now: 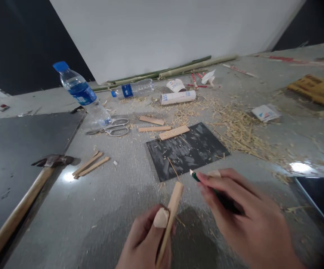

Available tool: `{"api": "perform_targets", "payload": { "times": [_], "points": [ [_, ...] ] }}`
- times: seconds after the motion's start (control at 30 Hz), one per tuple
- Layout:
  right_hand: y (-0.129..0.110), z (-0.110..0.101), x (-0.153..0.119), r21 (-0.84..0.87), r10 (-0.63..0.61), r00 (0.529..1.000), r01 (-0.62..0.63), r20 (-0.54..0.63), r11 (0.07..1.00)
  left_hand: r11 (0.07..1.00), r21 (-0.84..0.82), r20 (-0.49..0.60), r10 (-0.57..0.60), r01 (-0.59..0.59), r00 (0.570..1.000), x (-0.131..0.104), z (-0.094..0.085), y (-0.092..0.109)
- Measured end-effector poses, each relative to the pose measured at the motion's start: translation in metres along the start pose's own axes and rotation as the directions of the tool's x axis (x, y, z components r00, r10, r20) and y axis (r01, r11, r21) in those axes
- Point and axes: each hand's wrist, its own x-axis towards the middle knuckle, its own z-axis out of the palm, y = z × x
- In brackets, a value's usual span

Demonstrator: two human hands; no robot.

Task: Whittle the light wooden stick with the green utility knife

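My left hand point(150, 237) is closed around a flat bamboo strip point(174, 200), which slants up and away from me. A pale plaster covers the thumb tip. To its right, my right hand point(243, 209) pinches a slim dark green pencil-like tool point(194, 176) with a pale pointed tip. That tip is apart from the strip. Most of the tool's body is hidden by the fingers. Beyond both hands lies a scuffed black sheet point(190, 153), with another bamboo piece point(174, 132) on its far edge and a thin sliver at its near edge.
Bamboo shavings point(240, 130) litter the floor. Scissors point(111, 129), an upright water bottle point(80, 89), a lying bottle point(133, 89) and a paper roll point(178, 97) are farther off. A hammer point(35, 190) and bamboo strips point(90, 164) lie left, a phone point(318, 198) right.
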Motion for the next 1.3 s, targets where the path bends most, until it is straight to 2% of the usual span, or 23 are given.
{"api": "perform_targets", "payload": {
  "times": [0.13, 0.23, 0.5, 0.6, 0.7, 0.83, 0.93, 1.0, 1.07, 1.17, 1.3],
  "points": [
    [-0.01, 0.008, -0.015, 0.142, -0.043, 0.991, 0.025, 0.127, 0.99, 0.997, -0.074, 0.025, -0.027, 0.029, 0.999, 0.004, 0.002, 0.004],
    [-0.009, 0.012, -0.02, 0.233, -0.066, 0.976, 0.016, 0.208, 0.972, 0.999, -0.04, 0.131, -0.024, 0.03, 0.991, 0.003, 0.0, 0.009],
    [-0.009, 0.011, -0.023, 0.272, -0.072, 0.94, -0.022, 0.333, 0.962, 0.992, 0.086, 0.394, 0.048, -0.089, 0.918, 0.006, 0.001, 0.015],
    [-0.011, 0.009, -0.022, 0.279, -0.066, 0.926, -0.043, 0.372, 0.959, 0.982, 0.101, 0.425, 0.101, -0.158, 0.9, 0.01, 0.003, 0.016],
    [-0.012, 0.009, -0.018, 0.305, -0.004, 0.89, -0.153, 0.456, 0.94, 0.986, 0.043, 0.403, 0.129, -0.159, 0.906, 0.013, 0.001, 0.018],
    [-0.014, 0.01, -0.013, 0.306, 0.125, 0.748, -0.41, 0.651, 0.859, 0.995, -0.017, 0.407, 0.096, -0.097, 0.908, 0.017, -0.003, 0.019],
    [-0.016, 0.009, -0.011, 0.26, 0.154, 0.672, -0.473, 0.724, 0.842, 0.998, -0.039, 0.401, 0.056, -0.044, 0.914, 0.017, -0.003, 0.021],
    [-0.017, 0.009, -0.01, 0.252, 0.156, 0.636, -0.501, 0.755, 0.828, 0.999, -0.005, 0.353, 0.051, -0.052, 0.934, 0.016, -0.002, 0.021],
    [-0.019, 0.01, -0.01, 0.255, 0.156, 0.625, -0.517, 0.765, 0.817, 0.996, 0.067, 0.284, 0.043, -0.065, 0.958, 0.014, -0.003, 0.017],
    [-0.022, 0.013, -0.01, 0.303, 0.13, 0.66, -0.499, 0.74, 0.812, 0.993, 0.104, 0.139, 0.037, -0.052, 0.99, 0.013, -0.007, 0.008],
    [-0.025, 0.015, -0.009, 0.369, 0.106, 0.691, -0.502, 0.715, 0.782, 0.99, 0.117, 0.012, 0.079, -0.08, 0.997, 0.01, -0.014, 0.001]
  ]
}}
